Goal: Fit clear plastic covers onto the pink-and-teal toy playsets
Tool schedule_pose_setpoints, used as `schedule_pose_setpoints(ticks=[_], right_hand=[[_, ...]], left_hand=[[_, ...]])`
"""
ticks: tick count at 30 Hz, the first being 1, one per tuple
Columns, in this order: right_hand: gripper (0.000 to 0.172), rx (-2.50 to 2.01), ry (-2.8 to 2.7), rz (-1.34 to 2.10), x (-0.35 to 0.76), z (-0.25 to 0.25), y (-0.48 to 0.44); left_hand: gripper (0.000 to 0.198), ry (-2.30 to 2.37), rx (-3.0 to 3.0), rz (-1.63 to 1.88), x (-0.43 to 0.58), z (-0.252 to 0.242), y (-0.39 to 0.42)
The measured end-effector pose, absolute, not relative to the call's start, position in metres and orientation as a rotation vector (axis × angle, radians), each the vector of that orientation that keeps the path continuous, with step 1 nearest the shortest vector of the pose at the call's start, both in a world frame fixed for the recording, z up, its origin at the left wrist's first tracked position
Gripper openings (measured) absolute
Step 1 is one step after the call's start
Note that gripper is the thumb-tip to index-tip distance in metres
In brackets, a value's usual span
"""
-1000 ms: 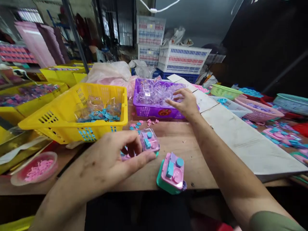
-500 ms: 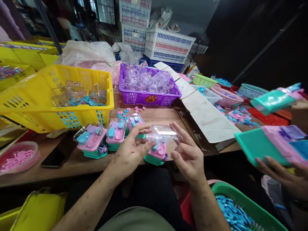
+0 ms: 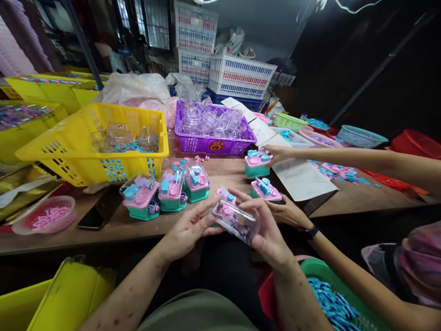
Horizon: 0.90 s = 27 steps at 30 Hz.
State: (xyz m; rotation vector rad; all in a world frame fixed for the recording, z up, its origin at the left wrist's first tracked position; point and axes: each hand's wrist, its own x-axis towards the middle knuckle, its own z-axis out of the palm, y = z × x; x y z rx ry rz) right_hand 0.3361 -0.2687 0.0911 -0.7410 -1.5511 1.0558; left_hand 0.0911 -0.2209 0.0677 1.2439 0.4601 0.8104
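A clear plastic cover [image 3: 237,224] is tilted between my two hands above the table's front edge. My left hand [image 3: 191,230] grips its left end, while my right hand [image 3: 268,227] has its fingers round the right end. Behind the cover, partly hidden, is a small pink and green toy set [image 3: 226,195]. To the left stand three similar toy sets under clear covers: one at the far left [image 3: 140,196], a middle one [image 3: 172,189] and a right one [image 3: 197,181].
A co-worker's hands touch two uncovered toy sets, a rear one [image 3: 257,163] and a nearer one [image 3: 266,189]. Behind stand a yellow basket [image 3: 69,158] and a purple basket [image 3: 193,145] of clear covers. A phone [image 3: 98,214] and a tub [image 3: 70,214] of pink pieces lie left.
The clear cover has tilted and come lower in my hands. The co-worker's hands have come in from the right and brought two toy sets onto the table. The view has shifted slightly.
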Motion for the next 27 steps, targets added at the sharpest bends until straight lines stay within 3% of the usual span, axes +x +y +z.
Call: schedule_pose_setpoints(ticks=[2, 4, 9, 13, 18, 23, 27], right_hand=[[0.091, -0.695, -1.486, 1.162, 0.326, 0.077, -0.279], [0.103, -0.704, -1.414, 1.191, 0.317, 0.062, -0.289], [0.086, -0.758, -1.247, 1.159, 0.313, 0.042, -0.297], [0.082, -0.876, -1.291, 1.247, 0.325, 0.052, -0.288], [0.071, -0.864, -1.359, 1.262, 0.357, 0.079, -0.269], [0.065, -0.956, -1.617, 1.007, 0.383, 0.112, -0.247], [0.062, -1.030, -1.810, 0.684, 0.373, 0.125, -0.222]], left_hand=[[0.064, 0.459, 1.391, 0.772, 0.088, 0.068, -0.225], [0.066, 0.473, 1.638, 0.745, 0.084, 0.069, -0.227], [0.100, 0.596, 2.136, 0.633, 0.086, 0.066, -0.228], [0.104, 0.867, 2.333, 0.637, 0.096, 0.062, -0.227], [0.113, 0.800, 2.338, 0.745, 0.090, 0.051, -0.198], [0.129, 0.784, 2.123, 0.687, 0.093, 0.012, -0.150], [0.131, 0.621, 2.018, 0.634, 0.111, -0.012, -0.133]])
